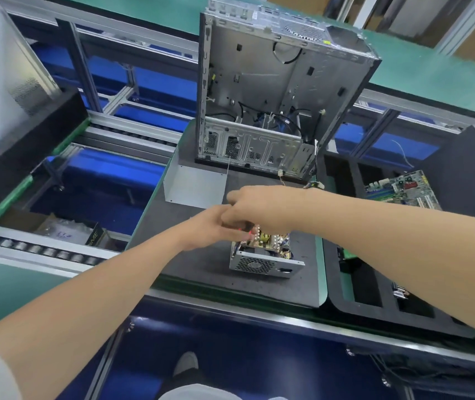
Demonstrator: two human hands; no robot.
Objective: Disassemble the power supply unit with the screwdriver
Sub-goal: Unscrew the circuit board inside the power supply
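Observation:
The power supply unit (262,259) sits on a dark mat (190,255), its cover off and its circuit board and fan grille exposed. My left hand (210,226) and my right hand (256,207) meet just above its far end. The fingers of both curl around something small with a red part (248,230), mostly hidden between them. I cannot tell whether that is the screwdriver. A bent grey metal cover (195,183) lies on the mat beyond the hands.
An open computer case (273,90) stands upright at the back of the mat. To the right, a black foam tray (345,226) holds a green motherboard (403,189). Roller conveyor rails (43,249) and a cardboard box (57,229) lie left.

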